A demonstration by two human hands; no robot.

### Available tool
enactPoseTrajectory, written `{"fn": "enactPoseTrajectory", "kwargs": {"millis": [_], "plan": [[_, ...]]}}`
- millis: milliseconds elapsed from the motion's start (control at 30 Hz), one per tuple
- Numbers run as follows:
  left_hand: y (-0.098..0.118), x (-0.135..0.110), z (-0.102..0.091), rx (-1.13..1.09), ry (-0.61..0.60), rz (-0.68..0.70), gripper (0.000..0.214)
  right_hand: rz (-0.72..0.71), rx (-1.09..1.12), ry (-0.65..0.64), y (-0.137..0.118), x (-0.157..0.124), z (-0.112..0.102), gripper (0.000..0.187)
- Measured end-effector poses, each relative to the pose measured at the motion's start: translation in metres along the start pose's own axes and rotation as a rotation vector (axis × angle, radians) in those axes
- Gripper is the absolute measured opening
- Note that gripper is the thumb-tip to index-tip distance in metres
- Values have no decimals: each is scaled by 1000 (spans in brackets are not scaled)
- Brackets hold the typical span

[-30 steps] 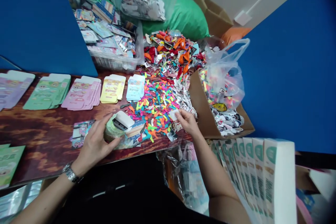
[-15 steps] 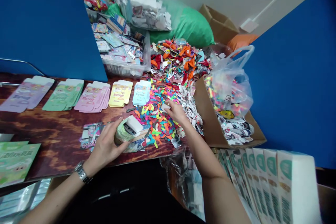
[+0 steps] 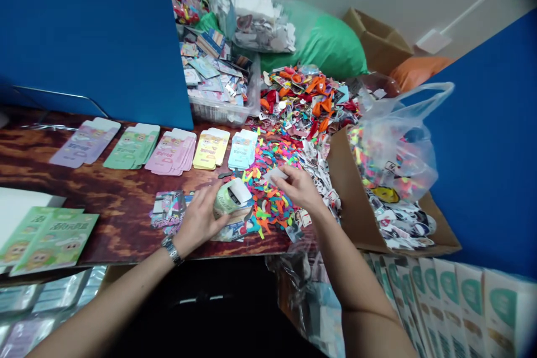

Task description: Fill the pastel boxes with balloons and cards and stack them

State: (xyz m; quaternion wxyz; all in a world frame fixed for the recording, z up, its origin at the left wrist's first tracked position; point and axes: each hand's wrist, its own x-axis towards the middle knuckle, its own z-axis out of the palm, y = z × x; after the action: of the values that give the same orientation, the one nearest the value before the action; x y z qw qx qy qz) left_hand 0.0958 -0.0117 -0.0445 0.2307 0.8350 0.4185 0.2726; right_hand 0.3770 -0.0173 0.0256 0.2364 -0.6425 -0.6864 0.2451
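Note:
My left hand (image 3: 201, 218) is wrapped round a small green paper box (image 3: 224, 201), whose white flap stands up at its open top. Something dark shows inside the box. Between the thumb and fingers of my right hand (image 3: 298, 185) is a small whitish card (image 3: 274, 175), held just right of the box. Below that hand spreads a heap of bright balloons (image 3: 272, 207), small and uninflated. Printed cards (image 3: 168, 212) lie left of my left hand, and more show beneath the box.
Flat box stacks in purple (image 3: 86, 142), green (image 3: 132, 148), pink (image 3: 171, 152), yellow (image 3: 211, 148) and blue (image 3: 242, 150) line the table. A cardboard box (image 3: 352, 196) of cut-outs stands right; a plastic bin (image 3: 222, 114) stands behind. Green booklets (image 3: 59, 240) lie left.
The view has swung left, so most things sit further right. My right hand has lifted the whitish card a little, and more of it shows. My left hand still holds the box.

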Motion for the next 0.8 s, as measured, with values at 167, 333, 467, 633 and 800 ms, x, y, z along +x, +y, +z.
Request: {"fn": "enactPoseTrajectory", "kwargs": {"millis": [167, 333, 467, 633, 800], "plan": [[8, 3, 7, 32, 28, 35, 75, -182, 44, -158, -51, -7, 27, 17], [6, -3, 4, 39, 41, 38, 78, -253, -138, -63, -62, -9, 56, 19], [4, -5, 4, 34, 31, 21, 77, -306, -245, -54, -61, -14, 61, 16], [12, -4, 1, 3, 9, 42, 76, -371, -271, -83, -59, -18, 61, 28], [15, -3, -5, -50, -4, 41, 78, -457, -151, -9, -66, -23, 54, 27]]}}
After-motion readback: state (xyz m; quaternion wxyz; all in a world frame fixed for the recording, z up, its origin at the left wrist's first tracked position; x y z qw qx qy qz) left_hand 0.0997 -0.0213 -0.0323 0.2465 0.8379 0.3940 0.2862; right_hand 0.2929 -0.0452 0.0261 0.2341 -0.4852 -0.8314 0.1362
